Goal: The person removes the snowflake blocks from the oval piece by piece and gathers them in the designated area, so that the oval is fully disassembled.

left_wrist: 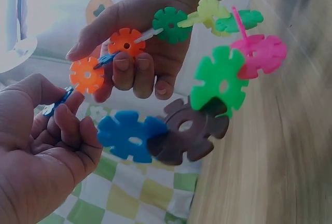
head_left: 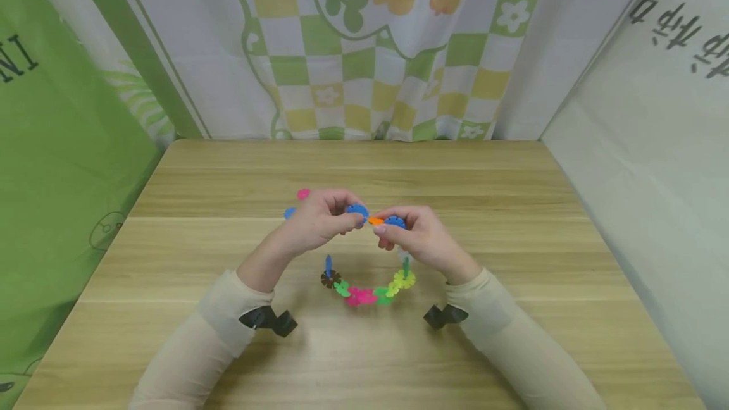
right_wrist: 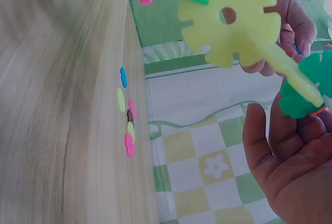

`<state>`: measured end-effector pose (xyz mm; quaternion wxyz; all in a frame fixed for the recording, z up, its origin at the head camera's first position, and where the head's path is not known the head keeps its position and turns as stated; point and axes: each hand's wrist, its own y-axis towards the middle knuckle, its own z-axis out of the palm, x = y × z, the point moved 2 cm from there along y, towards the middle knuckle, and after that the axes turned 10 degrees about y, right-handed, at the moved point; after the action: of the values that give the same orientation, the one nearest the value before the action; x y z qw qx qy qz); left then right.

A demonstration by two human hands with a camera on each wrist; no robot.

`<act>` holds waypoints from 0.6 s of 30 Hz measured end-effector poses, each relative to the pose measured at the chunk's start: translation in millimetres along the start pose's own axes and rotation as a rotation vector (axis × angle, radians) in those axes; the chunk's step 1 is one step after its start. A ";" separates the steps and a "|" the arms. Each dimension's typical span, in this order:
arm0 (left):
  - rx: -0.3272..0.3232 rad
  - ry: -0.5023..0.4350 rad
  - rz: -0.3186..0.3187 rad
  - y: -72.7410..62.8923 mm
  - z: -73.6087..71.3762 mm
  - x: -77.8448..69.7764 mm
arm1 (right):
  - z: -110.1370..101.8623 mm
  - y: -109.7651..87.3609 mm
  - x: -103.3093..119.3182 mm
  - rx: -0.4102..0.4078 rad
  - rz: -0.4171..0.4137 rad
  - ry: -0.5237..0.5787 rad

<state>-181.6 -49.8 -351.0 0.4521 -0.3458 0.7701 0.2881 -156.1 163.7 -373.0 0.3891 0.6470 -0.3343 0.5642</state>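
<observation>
We see the left hand [head_left: 316, 220] pinching a blue disc [head_left: 357, 209], the right hand [head_left: 424, 236] gripping the disc chain [head_left: 366, 297] — leftward, green cloth [head_left: 62, 144] lettered "NI"; rightward, dark characters [head_left: 674, 25].

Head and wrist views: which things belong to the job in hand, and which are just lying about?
In the job:
- left hand, pinching a blue disc
- right hand, holding the chain of linked discs by an orange disc

Lying on the table, perhaps spares:
- loose blue disc
- yellow-green disc
- dark disc
- loose pink disc
</observation>
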 end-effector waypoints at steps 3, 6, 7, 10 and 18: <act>-0.021 -0.020 -0.028 0.2 -4.8 1.8 | -0.7 0.3 -0.1 -0.007 -0.002 -0.002; -0.044 -0.019 -0.062 2.1 -9.7 9.3 | -1.3 0.3 -0.1 -0.007 -0.002 -0.001; -0.052 -0.013 -0.075 3.2 -10.8 12.9 | -1.5 0.2 0.0 -0.007 -0.002 0.001; -0.069 0.024 -0.120 7.2 -13.4 26.1 | -1.7 0.0 -0.1 -0.005 -0.003 0.006; -0.076 0.154 -0.199 18.9 -16.4 73.8 | -1.1 -0.1 -1.4 -0.005 0.010 0.001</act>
<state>-230.7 -71.0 -407.6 0.4047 -0.4584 0.7530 0.2432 -156.7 164.7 -374.3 0.3881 0.6441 -0.3386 0.5656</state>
